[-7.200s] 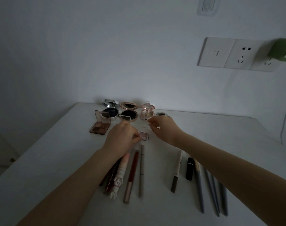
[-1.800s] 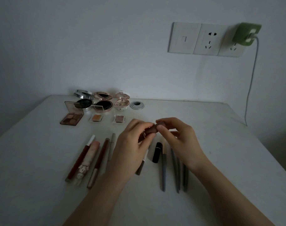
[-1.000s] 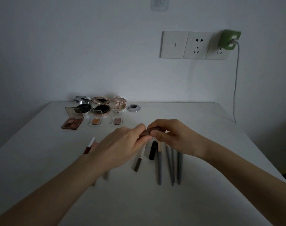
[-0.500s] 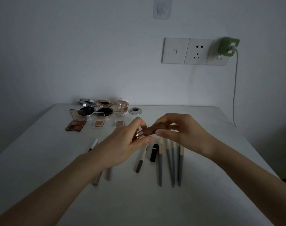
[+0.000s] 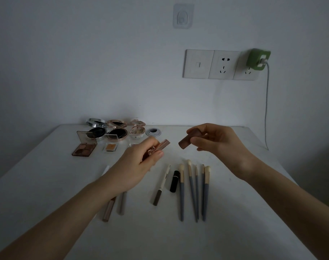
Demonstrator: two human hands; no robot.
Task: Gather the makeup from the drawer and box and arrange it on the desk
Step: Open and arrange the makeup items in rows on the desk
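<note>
My left hand (image 5: 139, 166) holds a rose-gold lipstick base (image 5: 161, 146) above the white desk (image 5: 47, 184), its open end pointing right. My right hand (image 5: 220, 145) holds the brown lipstick cap (image 5: 186, 142) a short gap away, apart from the base. Below them lie several grey-blue brushes (image 5: 192, 192), a black tube (image 5: 175, 181) and a white-and-brown pencil (image 5: 161, 184). My left forearm hides part of several pens and tubes (image 5: 115, 205). Open compacts (image 5: 116, 133), a brown eyeshadow palette (image 5: 84, 149) and a small orange pan (image 5: 110, 147) sit at the back left.
A round cable grommet (image 5: 153, 132) is set in the desk near the wall. Wall sockets (image 5: 220, 64) carry a green charger (image 5: 258, 59) whose cable hangs down at the right. An adhesive hook (image 5: 182, 15) is stuck high on the wall.
The lipstick held joined in both hands has been pulled apart: my right hand moved right and up with the cap, and my left hand keeps the base.
</note>
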